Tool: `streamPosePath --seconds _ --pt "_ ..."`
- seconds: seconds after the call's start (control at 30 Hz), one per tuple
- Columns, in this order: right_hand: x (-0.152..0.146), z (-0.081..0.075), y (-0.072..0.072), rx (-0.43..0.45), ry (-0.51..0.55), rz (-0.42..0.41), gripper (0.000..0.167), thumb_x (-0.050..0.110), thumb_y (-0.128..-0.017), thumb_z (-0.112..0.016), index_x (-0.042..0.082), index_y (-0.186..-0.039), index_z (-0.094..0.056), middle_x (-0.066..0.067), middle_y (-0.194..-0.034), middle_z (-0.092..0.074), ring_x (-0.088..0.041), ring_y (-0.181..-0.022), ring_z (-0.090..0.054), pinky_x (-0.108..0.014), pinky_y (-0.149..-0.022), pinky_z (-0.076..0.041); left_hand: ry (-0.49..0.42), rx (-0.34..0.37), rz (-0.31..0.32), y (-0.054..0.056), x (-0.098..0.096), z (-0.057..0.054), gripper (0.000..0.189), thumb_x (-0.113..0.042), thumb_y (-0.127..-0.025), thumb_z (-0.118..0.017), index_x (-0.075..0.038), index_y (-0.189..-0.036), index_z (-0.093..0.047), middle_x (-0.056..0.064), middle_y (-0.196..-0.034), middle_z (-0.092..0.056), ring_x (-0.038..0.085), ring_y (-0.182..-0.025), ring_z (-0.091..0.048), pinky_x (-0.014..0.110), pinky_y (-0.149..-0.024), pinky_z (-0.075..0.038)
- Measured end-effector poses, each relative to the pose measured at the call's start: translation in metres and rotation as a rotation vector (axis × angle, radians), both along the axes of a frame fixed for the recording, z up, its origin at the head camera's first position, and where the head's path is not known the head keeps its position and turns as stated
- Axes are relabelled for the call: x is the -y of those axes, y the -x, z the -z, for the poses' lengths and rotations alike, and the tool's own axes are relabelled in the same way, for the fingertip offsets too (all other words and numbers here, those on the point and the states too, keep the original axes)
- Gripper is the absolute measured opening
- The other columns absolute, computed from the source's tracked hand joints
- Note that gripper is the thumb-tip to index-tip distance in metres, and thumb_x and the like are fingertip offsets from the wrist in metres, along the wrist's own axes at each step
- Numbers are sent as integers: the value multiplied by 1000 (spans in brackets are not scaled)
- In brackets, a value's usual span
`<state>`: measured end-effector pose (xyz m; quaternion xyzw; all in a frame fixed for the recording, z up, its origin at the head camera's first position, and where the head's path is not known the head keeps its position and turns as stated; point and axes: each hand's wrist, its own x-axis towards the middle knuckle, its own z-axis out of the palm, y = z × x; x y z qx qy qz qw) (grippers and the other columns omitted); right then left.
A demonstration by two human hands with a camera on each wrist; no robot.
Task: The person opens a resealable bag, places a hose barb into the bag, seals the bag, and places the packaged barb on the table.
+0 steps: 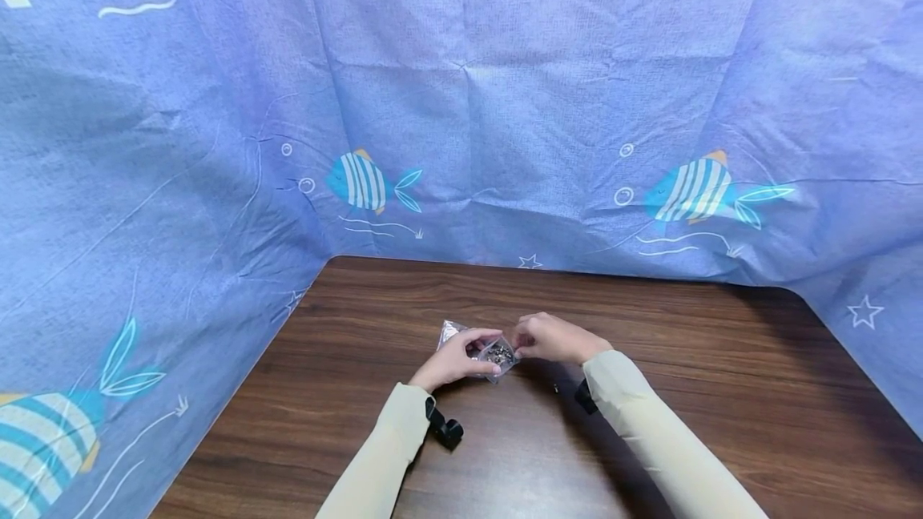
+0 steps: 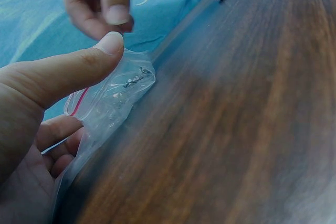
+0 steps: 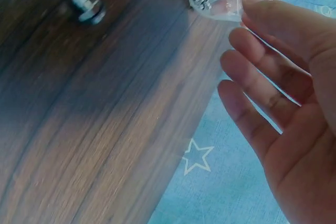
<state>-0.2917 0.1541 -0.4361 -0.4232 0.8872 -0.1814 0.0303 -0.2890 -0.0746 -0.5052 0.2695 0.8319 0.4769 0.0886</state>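
Observation:
My left hand holds a small clear zip bag between thumb and fingers. A red strip runs across the bag near these fingers. Small metal screws lie bunched inside it. At the bag's right edge is my right hand, its thumb and forefinger pinched together there in the right wrist view, the other fingers loosely bent. Apart from the bag, a single small screw with a dark washer-like part lies on the table, nearer my right wrist.
Shiny clear plastic shows beyond my left hand. The brown wood-grain table stretches around both hands. Blue cloth printed with fish hangs behind it and along its left side. Black camera mounts sit under my wrists.

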Motion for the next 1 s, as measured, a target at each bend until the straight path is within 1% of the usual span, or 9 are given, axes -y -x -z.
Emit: streamPosePath --seconds 0.13,0.23,0.37,0.5,0.7,0.83,1.0 --pt "-5 -2 -2 29 -22 -13 7 10 -82 -73 5 -87 -71 1 -84 -66 -11 -78 -64 -24 -75 -53 -5 -9 -1 0 0 0 60 -26 -79 -80 -14 -134 -57 6 -119 -64 18 -103 -56 31 -89 -45" --pt "-9 -3 -3 42 -44 -10 7 11 -81 -74 7 -86 -71 2 -83 -67 -11 -78 -64 -25 -75 -53 -7 -18 -1 0 0 1 60 -25 -79 -80 -15 -134 -58 6 -118 -64 19 -103 -56 33 -89 -45" --pt "-16 -4 -6 80 -70 -2 8 11 -80 -75 9 -87 -71 3 -84 -69 -9 -78 -65 -24 -75 -52 3 -28 -2 0 0 2 59 -26 -79 -80 -16 -133 -58 5 -117 -64 16 -102 -55 29 -88 -45" --pt "-22 -3 -11 113 -84 -11 9 9 -79 -76 8 -87 -72 3 -84 -70 -7 -79 -64 -23 -75 -52 6 -28 0 0 0 2 61 -26 -79 -80 -14 -134 -57 4 -121 -63 14 -102 -54 26 -89 -44" --pt "-31 -1 -18 191 -74 -10 10 4 -78 -76 8 -87 -73 4 -84 -71 -3 -78 -63 -20 -71 -51 -14 -21 2 -1 -1 2 60 -24 -79 -80 -12 -134 -57 5 -123 -63 20 -104 -55 33 -91 -44" --pt "-36 1 -21 171 -73 -41 12 2 -77 -76 9 -87 -74 4 -85 -70 -4 -78 -63 -19 -70 -51 -9 -23 2 0 -1 2 60 -24 -79 -80 -12 -134 -57 5 -124 -63 20 -104 -55 33 -91 -44" --pt "-40 2 -24 146 -89 -76 14 1 -76 -76 8 -88 -75 3 -85 -69 -3 -76 -61 -18 -69 -50 17 -1 -9 0 -1 2 61 -27 -80 -79 -16 -135 -57 1 -125 -62 13 -103 -53 27 -90 -44"
